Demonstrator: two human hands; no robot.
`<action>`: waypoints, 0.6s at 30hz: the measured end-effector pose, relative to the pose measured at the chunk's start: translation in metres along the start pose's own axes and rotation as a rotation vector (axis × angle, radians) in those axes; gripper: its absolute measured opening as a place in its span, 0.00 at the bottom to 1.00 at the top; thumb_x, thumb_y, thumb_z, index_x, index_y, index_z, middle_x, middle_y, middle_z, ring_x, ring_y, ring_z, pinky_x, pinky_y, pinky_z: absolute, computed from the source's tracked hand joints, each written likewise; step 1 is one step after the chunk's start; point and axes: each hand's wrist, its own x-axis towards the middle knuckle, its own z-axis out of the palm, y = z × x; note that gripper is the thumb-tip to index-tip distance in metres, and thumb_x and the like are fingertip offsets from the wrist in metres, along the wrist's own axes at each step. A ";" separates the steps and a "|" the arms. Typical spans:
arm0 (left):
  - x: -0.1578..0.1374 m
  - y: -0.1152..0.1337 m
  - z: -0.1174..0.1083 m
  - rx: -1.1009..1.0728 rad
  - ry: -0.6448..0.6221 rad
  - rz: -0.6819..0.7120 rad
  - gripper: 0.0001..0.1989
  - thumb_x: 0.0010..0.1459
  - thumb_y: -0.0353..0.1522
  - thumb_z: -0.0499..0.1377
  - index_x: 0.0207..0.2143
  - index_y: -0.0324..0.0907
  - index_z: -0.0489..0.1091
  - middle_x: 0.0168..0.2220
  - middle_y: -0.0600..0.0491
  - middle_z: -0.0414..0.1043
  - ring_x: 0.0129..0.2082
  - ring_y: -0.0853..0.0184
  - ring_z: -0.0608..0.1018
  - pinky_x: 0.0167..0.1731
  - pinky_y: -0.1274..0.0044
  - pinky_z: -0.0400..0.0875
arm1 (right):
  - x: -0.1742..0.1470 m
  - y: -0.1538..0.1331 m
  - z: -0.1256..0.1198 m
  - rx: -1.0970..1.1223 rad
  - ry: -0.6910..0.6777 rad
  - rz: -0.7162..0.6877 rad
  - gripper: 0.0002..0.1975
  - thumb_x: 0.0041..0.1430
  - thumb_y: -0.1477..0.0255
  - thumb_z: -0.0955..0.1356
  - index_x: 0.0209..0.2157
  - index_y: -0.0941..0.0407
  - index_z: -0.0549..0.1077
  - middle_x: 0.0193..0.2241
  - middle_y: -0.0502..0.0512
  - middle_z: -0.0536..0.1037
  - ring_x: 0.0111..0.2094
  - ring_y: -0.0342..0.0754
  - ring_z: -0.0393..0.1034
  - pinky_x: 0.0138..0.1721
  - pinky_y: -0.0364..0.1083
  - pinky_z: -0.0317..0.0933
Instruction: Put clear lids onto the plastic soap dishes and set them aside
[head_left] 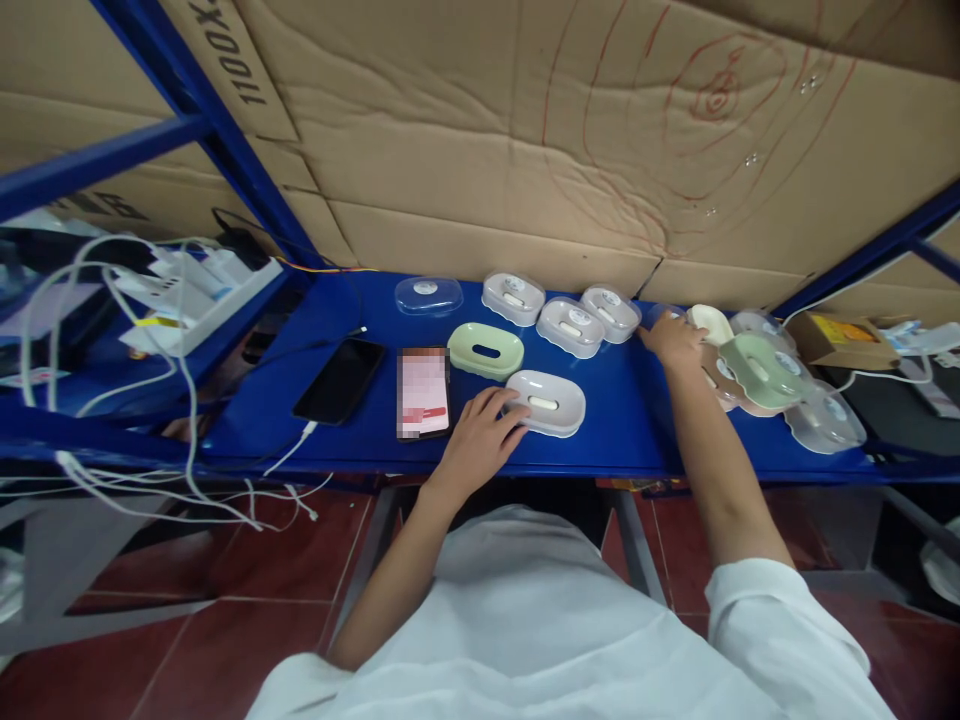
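Observation:
My left hand [484,435] has its fingers closed on the left end of a pale grey soap dish [564,402], which lies flat with a small white oval bar in its middle. My right hand [673,340] is stretched out to the back right, its fingers spread over a clear plastic lid [661,314] that the hand partly covers. Beside that hand are a cream dish [711,322] and a green dish [765,368] on a heap of dishes and lids. A light green soap dish [491,366] with an oval slot sits behind my left hand.
Lidded grey dishes [514,298] stand along the cardboard wall [480,150], with a loose clear lid [429,295] to their left. A lit phone [424,400] and a dark phone [341,380] lie left of my hand. White cables [187,350] hang over the left edge.

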 end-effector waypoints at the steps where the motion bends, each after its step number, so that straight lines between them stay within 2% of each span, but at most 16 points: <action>1: 0.000 0.000 0.000 -0.006 -0.003 -0.004 0.12 0.74 0.33 0.58 0.55 0.46 0.77 0.60 0.44 0.74 0.62 0.52 0.72 0.62 0.58 0.71 | 0.006 0.000 0.001 0.019 -0.017 0.021 0.43 0.66 0.45 0.66 0.63 0.71 0.71 0.58 0.94 0.72 0.60 0.84 0.69 0.57 0.86 0.52; 3: 0.000 0.000 -0.001 -0.020 -0.006 -0.007 0.12 0.73 0.33 0.58 0.55 0.47 0.77 0.60 0.44 0.74 0.62 0.52 0.72 0.62 0.58 0.72 | 0.012 0.002 0.001 0.030 -0.020 0.040 0.43 0.65 0.46 0.67 0.64 0.70 0.71 0.58 0.93 0.72 0.58 0.82 0.72 0.55 0.82 0.59; 5: 0.001 -0.001 -0.001 -0.033 -0.010 -0.005 0.12 0.73 0.33 0.59 0.55 0.46 0.77 0.60 0.44 0.73 0.63 0.52 0.72 0.62 0.58 0.72 | 0.011 0.005 -0.003 0.016 -0.002 0.035 0.39 0.66 0.50 0.69 0.63 0.70 0.71 0.58 0.91 0.73 0.58 0.80 0.73 0.55 0.75 0.65; 10: 0.001 0.000 -0.004 -0.054 -0.016 -0.013 0.11 0.73 0.34 0.59 0.54 0.45 0.77 0.60 0.44 0.74 0.62 0.52 0.72 0.62 0.57 0.73 | -0.006 0.008 -0.015 -0.006 0.049 0.022 0.28 0.72 0.58 0.65 0.58 0.68 0.76 0.53 0.84 0.78 0.57 0.74 0.76 0.56 0.67 0.68; 14: 0.000 0.001 -0.004 -0.064 0.020 -0.023 0.11 0.72 0.37 0.62 0.53 0.46 0.77 0.63 0.42 0.70 0.66 0.51 0.72 0.66 0.56 0.71 | -0.046 0.007 -0.024 0.044 0.100 -0.059 0.26 0.76 0.58 0.61 0.60 0.63 0.76 0.51 0.76 0.82 0.54 0.68 0.78 0.54 0.62 0.69; 18: -0.001 0.000 -0.002 -0.127 0.054 -0.007 0.08 0.72 0.35 0.62 0.50 0.44 0.77 0.68 0.41 0.64 0.72 0.51 0.67 0.70 0.55 0.68 | -0.115 0.011 -0.029 0.166 0.166 -0.204 0.28 0.77 0.56 0.59 0.62 0.59 0.75 0.52 0.69 0.83 0.51 0.66 0.80 0.53 0.61 0.71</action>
